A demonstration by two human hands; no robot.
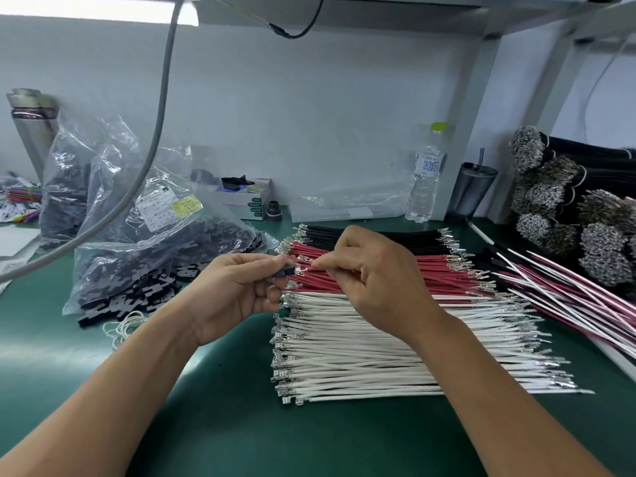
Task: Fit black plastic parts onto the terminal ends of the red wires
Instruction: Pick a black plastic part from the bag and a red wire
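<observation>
Left hand (pixel 237 287) pinches a black plastic part (pixel 283 272), right hand (pixel 371 277) pinches a red wire (pixel 318 269) by its terminal end, tip just beside the part. Both held above the red wire pile (pixel 395 273) on the green bench (pixel 223 407); bag of black parts (pixel 155 256) at left.

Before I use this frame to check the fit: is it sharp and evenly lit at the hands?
Head view: light is even, with no hard shadows on the left hand or right hand; the black part and red wire are small and slightly soft; wide-angle bending curves the grey cable; the lamp is blown out.
</observation>
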